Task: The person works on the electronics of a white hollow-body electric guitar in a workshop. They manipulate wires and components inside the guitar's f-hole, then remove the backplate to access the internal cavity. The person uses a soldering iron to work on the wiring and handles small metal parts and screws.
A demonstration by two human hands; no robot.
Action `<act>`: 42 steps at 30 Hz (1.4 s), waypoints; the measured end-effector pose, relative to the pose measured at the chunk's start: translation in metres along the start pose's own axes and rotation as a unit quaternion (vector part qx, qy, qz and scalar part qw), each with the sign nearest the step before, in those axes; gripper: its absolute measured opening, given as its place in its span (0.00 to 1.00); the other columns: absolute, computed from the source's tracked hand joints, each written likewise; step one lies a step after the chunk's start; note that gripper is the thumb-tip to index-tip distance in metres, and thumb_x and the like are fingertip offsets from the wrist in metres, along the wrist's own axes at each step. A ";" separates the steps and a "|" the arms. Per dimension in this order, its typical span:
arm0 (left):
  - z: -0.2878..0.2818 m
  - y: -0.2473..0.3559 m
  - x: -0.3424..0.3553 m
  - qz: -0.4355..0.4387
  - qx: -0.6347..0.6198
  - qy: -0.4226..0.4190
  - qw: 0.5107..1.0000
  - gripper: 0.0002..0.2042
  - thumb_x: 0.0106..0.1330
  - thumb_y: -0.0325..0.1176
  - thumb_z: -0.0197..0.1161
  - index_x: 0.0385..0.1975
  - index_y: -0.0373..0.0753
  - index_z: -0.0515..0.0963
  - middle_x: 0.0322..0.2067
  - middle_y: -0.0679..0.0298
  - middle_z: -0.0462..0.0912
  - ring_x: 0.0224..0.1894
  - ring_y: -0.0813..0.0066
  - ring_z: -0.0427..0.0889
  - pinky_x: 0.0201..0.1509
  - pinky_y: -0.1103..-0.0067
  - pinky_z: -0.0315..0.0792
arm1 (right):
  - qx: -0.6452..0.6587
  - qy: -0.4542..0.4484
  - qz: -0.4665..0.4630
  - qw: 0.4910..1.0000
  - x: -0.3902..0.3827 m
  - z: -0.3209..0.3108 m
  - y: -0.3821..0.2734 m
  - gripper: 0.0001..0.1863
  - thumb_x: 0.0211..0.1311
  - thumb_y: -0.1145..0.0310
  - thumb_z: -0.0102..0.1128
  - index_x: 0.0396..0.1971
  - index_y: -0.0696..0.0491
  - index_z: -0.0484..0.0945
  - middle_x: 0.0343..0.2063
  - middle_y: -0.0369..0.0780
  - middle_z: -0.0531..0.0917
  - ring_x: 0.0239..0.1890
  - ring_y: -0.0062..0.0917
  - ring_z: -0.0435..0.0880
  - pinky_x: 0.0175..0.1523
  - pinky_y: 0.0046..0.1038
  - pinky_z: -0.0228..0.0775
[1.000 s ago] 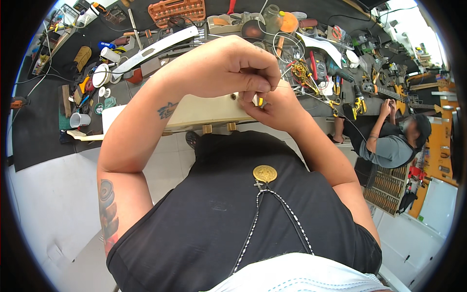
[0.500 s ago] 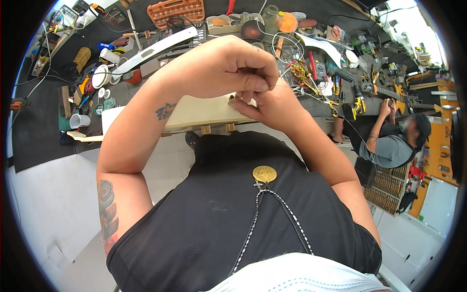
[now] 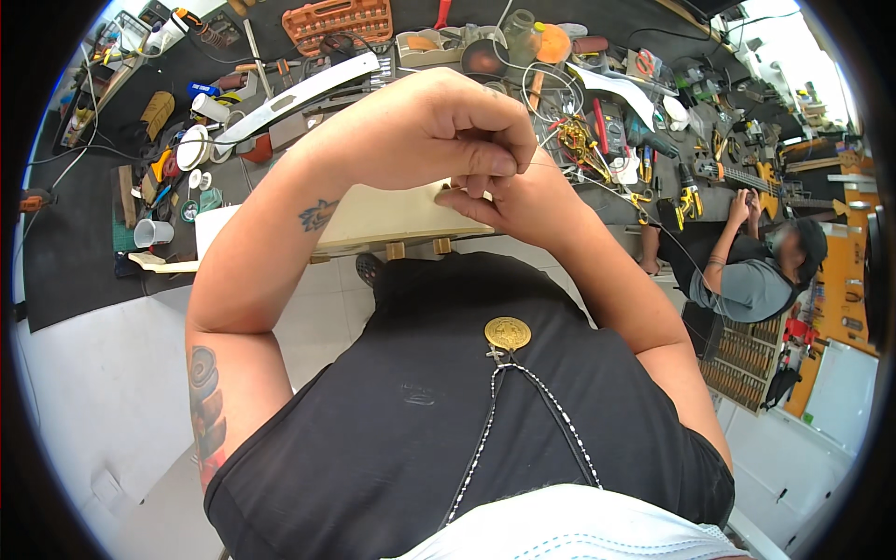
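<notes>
My left hand [image 3: 471, 131] is closed in a pinch over the cream-coloured flat piece [image 3: 401, 217]. From its fingertips a thin wire [image 3: 560, 167] runs off to the right, over my right wrist. Below and partly behind it sits my right hand [image 3: 523, 203], its thumb pointing left and its fingers largely hidden by the left hand. At the right thumb tip shows a small dark, brassy piece [image 3: 445, 188], too small to name. Two small wooden blocks [image 3: 397, 250] stick out under the near edge of the cream piece.
Behind my hands the dark bench holds an orange socket set case [image 3: 338, 25], a long white curved strip [image 3: 297, 103], coiled cable, a red-and-black meter [image 3: 609, 126] and a yellow drill [image 3: 689, 196]. On the right, a person in a cap [image 3: 761, 271] sits near a guitar [image 3: 761, 182].
My right thumb has shifted very slightly left beside the small brassy piece. The left hand stays in nearly the same pinch.
</notes>
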State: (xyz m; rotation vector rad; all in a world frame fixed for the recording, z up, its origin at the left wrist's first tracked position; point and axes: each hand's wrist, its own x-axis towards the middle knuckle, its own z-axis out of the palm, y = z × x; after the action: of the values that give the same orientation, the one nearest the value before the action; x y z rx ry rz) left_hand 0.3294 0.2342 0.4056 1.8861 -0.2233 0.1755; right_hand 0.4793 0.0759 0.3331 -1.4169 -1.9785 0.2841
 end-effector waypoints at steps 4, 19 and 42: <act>0.002 0.002 -0.001 -0.002 -0.001 0.011 1.000 0.01 0.72 0.20 0.65 0.38 0.32 0.81 0.30 0.62 0.85 0.29 0.75 0.89 0.34 0.79 0.81 | 0.009 0.015 -0.008 1.000 -0.003 -0.001 -0.007 0.11 0.60 0.72 0.78 0.40 0.54 0.85 0.38 0.37 0.84 0.42 0.34 0.87 0.47 0.32 0.80; 0.001 0.002 0.000 -0.019 -0.009 0.016 1.000 0.01 0.73 0.20 0.65 0.37 0.32 0.81 0.31 0.63 0.85 0.30 0.76 0.89 0.35 0.80 0.82 | 0.063 0.044 -0.002 0.997 -0.004 0.007 0.000 0.09 0.61 0.72 0.76 0.38 0.53 0.84 0.35 0.38 0.86 0.40 0.37 0.86 0.46 0.36 0.81; 0.000 0.002 -0.002 -0.016 -0.010 0.028 0.999 0.01 0.74 0.21 0.65 0.38 0.31 0.81 0.31 0.64 0.85 0.32 0.78 0.89 0.37 0.80 0.84 | 0.026 0.022 -0.002 0.999 0.001 -0.004 -0.003 0.09 0.58 0.74 0.75 0.38 0.53 0.85 0.37 0.37 0.87 0.40 0.35 0.88 0.46 0.34 0.82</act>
State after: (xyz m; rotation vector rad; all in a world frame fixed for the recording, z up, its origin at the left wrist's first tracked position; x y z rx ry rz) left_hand 0.3274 0.2342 0.4069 1.8604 -0.1563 0.2030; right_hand 0.4793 0.0751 0.3383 -1.3755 -1.9249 0.2985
